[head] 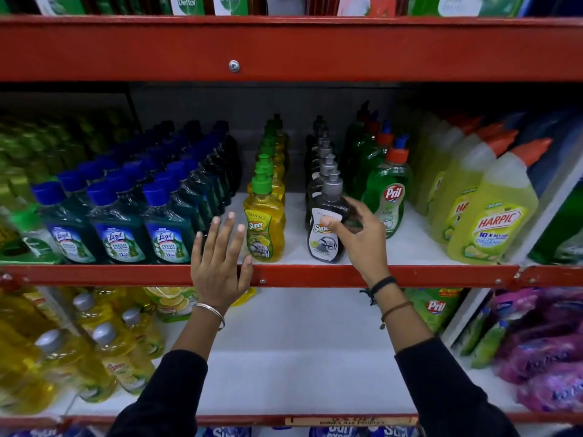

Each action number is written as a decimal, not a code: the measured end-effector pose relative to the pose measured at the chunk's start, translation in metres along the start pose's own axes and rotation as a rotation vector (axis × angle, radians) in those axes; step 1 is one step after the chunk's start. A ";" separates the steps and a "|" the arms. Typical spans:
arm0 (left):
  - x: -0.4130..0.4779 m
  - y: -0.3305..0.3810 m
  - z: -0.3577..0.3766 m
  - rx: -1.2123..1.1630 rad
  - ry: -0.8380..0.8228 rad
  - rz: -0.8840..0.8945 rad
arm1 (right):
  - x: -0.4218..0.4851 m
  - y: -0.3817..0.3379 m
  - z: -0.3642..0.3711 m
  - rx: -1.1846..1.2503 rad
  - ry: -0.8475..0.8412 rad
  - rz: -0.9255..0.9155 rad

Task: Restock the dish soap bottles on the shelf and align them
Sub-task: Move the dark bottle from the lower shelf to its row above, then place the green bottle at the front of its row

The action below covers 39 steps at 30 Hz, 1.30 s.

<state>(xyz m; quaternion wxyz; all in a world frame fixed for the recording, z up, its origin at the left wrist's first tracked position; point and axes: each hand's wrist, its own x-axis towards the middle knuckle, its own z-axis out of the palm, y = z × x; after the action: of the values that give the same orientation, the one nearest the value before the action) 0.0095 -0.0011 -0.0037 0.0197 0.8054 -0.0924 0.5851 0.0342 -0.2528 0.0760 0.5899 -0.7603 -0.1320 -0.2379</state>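
Observation:
On the middle shelf [410, 274] stand two rows of dish soap that run back from the front edge. The front yellow bottle [264, 228] has a green cap. The front dark grey bottle [323, 238] has a grey cap. My right hand [359, 239] curls around the right side of the dark grey bottle, thumb on its label. My left hand [220, 257] is spread flat with fingers apart, just left of the yellow bottle, over the shelf's red front lip and holding nothing.
Blue-capped Lizol bottles [120, 228] fill the shelf to the left. Green Pril bottles [389, 197] and yellow-green Harpic bottles [492, 222] stand to the right. The shelf below holds yellow bottles [104, 351] at left and purple packets [542, 351] at right. A red beam [284, 48] runs overhead.

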 end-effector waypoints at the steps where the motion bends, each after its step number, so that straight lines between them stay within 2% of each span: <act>1: 0.000 0.001 0.000 0.000 -0.004 -0.003 | 0.000 0.001 -0.001 -0.015 -0.007 -0.001; 6: 0.004 0.010 -0.005 -0.024 -0.025 -0.125 | -0.006 0.001 -0.010 -0.011 -0.057 -0.036; 8: 0.008 0.023 -0.006 -0.086 -0.005 -0.195 | -0.012 0.002 -0.023 -0.022 -0.004 -0.063; 11: 0.017 0.050 -0.007 -0.192 0.029 -0.138 | -0.022 0.004 -0.053 -0.004 0.170 -0.135; 15: 0.038 0.092 -0.002 -0.224 0.076 -0.026 | -0.020 0.009 -0.114 -0.011 0.496 -0.209; 20: 0.043 0.107 0.018 -0.120 -0.016 -0.128 | 0.000 0.033 -0.193 -0.187 0.799 -0.195; 23: 0.038 0.105 0.026 -0.028 -0.045 -0.111 | 0.016 0.053 -0.236 -0.271 0.929 -0.147; 25: 0.037 0.106 0.027 -0.020 -0.046 -0.111 | 0.025 0.063 -0.259 -0.298 0.932 -0.053; 32: 0.039 0.106 0.027 -0.024 -0.048 -0.108 | 0.046 0.079 -0.292 -0.382 0.693 0.181; 36: 0.037 0.106 0.027 -0.019 -0.057 -0.100 | 0.050 0.074 -0.296 -0.488 0.716 0.205; 39: 0.037 0.105 0.028 -0.010 -0.058 -0.089 | 0.042 0.066 -0.292 -0.524 0.791 0.148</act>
<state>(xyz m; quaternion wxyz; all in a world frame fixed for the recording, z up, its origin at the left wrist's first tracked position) 0.0283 -0.1129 0.0144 0.0469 0.8252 -0.0598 0.5597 0.0418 -0.5539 0.0990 0.3988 -0.7419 0.2213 -0.4915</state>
